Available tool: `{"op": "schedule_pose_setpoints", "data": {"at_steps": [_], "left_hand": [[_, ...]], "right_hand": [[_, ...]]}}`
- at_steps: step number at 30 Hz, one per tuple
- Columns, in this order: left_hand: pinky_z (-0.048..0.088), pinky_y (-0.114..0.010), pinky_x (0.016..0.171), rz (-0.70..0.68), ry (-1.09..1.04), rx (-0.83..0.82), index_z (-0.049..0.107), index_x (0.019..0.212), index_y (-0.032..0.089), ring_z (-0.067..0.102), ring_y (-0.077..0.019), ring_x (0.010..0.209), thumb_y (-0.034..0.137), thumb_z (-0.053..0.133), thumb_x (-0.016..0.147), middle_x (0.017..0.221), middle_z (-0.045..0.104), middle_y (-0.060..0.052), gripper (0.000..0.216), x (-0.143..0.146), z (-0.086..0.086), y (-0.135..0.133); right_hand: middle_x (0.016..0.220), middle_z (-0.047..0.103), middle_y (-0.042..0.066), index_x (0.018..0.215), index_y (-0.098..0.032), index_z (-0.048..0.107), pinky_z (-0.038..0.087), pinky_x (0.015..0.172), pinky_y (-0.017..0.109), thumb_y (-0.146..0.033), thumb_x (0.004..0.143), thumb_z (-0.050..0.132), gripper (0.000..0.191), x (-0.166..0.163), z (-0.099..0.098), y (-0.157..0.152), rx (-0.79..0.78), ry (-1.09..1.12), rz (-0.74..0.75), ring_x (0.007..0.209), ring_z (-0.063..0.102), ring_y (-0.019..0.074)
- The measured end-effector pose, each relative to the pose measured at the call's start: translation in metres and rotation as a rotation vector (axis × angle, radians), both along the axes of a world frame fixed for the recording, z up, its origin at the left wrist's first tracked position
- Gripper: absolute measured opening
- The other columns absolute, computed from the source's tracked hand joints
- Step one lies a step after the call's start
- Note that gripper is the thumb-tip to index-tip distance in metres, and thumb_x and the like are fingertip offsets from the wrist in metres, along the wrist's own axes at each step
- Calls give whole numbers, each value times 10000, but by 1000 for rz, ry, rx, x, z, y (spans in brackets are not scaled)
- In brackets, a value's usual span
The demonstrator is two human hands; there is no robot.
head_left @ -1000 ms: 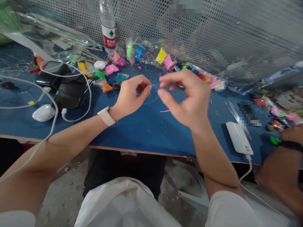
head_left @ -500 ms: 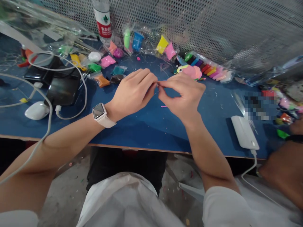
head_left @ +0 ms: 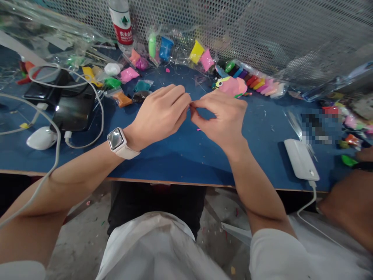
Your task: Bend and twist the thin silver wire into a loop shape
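Over the middle of the blue table (head_left: 175, 163), my left hand (head_left: 163, 112) and my right hand (head_left: 223, 118) meet at the fingertips. The left fingers are curled in, a watch on that wrist. My right thumb and index finger press together in a pinch. Whatever lies between the fingertips is too small or hidden to name. Just under the right thumb, a tiny pink piece with a small loop (head_left: 198, 129) lies on the table. Behind the right hand sits a pink and yellow clay figure (head_left: 233, 86) with a googly eye, partly covered by that hand.
Clay packets, such as an orange one (head_left: 122, 98), line the back below a mesh panel (head_left: 186, 19). A water bottle (head_left: 122, 29) stands there. Cabled black power banks (head_left: 72, 112) lie left, a white power bank (head_left: 301, 159) right. Another person's arm (head_left: 348, 206) is at far right.
The view has shifted slightly, so most things on the table sit a little further left. My hands keep their fingertip-to-fingertip pose, and nothing is visibly picked up or let go.
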State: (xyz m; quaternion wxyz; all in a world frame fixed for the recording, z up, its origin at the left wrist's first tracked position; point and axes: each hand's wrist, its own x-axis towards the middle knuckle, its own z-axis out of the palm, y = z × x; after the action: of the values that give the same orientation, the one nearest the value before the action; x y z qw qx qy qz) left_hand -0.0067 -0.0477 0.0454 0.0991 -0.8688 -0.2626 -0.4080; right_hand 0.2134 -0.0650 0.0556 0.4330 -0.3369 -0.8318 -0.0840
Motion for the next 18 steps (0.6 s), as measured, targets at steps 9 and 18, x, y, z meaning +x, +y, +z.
{"op": "schedule_pose_setpoints", "data": {"at_steps": [9,18], "left_hand": [[591,-427,842,-28,-83,-191,645,1022,231,716,-247,924,253,426,1147,949,681,-80,253,3,3,-10],[444,-373,627,-26,-139,-128,554,938,257,602,-169,727,198,513,1090,843,637,-32,168,9,6,-14]], "right_hand": [[885,812,15,927,-245,780,655,896,428,-213,1058,625,205,-7,-10,-1,9,22,-108,875,779,214],[784,729,25,855,-280,736,677,961,506,-300,1080,623,252,-4,-23,9,19,52,-147,898,783,255]]}}
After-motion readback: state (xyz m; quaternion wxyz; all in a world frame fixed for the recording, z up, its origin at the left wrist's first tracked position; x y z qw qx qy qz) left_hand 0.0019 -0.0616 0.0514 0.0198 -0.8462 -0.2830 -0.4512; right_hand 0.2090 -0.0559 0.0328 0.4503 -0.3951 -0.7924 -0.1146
